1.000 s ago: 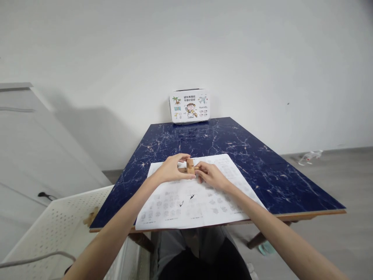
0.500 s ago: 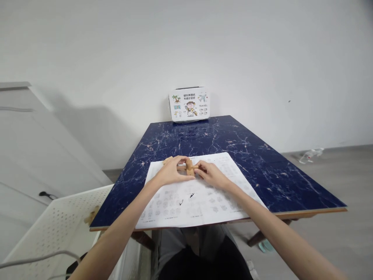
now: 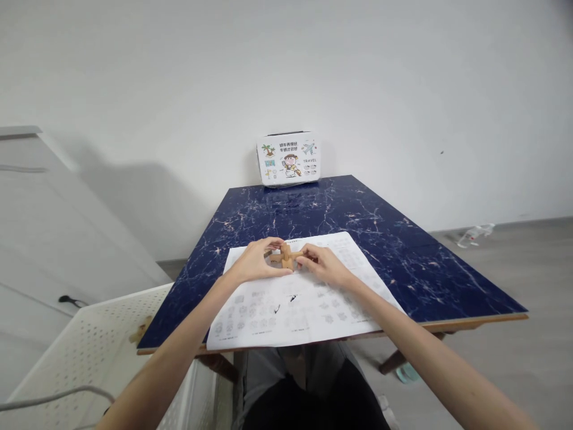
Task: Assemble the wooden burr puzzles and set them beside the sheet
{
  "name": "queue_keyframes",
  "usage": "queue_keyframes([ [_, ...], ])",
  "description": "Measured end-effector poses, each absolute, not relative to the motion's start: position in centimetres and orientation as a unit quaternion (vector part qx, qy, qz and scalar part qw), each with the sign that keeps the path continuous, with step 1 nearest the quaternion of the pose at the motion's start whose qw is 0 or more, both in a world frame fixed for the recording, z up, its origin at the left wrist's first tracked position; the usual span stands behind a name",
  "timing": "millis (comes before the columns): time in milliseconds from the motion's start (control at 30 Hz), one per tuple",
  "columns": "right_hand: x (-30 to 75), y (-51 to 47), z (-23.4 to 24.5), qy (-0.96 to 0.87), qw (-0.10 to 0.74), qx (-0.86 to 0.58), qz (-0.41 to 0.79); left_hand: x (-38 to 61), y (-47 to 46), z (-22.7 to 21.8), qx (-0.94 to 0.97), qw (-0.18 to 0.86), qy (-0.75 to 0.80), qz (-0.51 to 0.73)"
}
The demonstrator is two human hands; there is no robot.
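Between my hands is a small wooden puzzle [image 3: 287, 257] of crossed light-brown pieces, with bars sticking out to both sides. My left hand [image 3: 259, 261] grips its upright piece, thumb below and fingers above. With thumb and fingers pinched, my right hand [image 3: 323, 264] holds the bar at its right end. Both hands are over a white printed sheet [image 3: 264, 337] with rows of small pictures. Two small dark marks or bits lie on the sheet below the hands; I cannot tell which.
The sheet lies on a blue marbled table [image 3: 430, 275]. A white box with cartoon prints [image 3: 289, 160] stands at the far edge against the wall. To the left is a white perforated basket [image 3: 89, 334]. A clear bottle [image 3: 475, 235] lies on the floor at right.
The view has shifted slightly. Both hands keep their hold on the wooden puzzle, and it has turned a little between them.
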State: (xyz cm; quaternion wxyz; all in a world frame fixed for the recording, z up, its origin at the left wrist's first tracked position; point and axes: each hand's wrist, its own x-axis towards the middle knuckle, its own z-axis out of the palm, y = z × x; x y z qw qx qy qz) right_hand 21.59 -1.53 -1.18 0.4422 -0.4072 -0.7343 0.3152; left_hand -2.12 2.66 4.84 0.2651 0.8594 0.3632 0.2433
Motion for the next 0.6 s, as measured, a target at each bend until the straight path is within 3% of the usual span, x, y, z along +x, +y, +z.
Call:
queue_keyframes([
  [167, 21.4, -1.2, -1.3, -0.687, 0.477, -0.414, 0.360, -2.7, 2.5, 3.7, 0.844, 0.265, 0.388, 0.257],
  [400, 22.5, -0.4, -1.3, -0.596, 0.531, -0.517, 0.311, -5.1, 2.1, 2.5, 0.842, 0.096, 0.429, 0.313],
  [600, 27.9, 0.8, -0.6, -0.562, 0.469, -0.634, 0.250, -8.4, 2.8, 0.1, 0.822, 0.063, 0.489, 0.286],
])
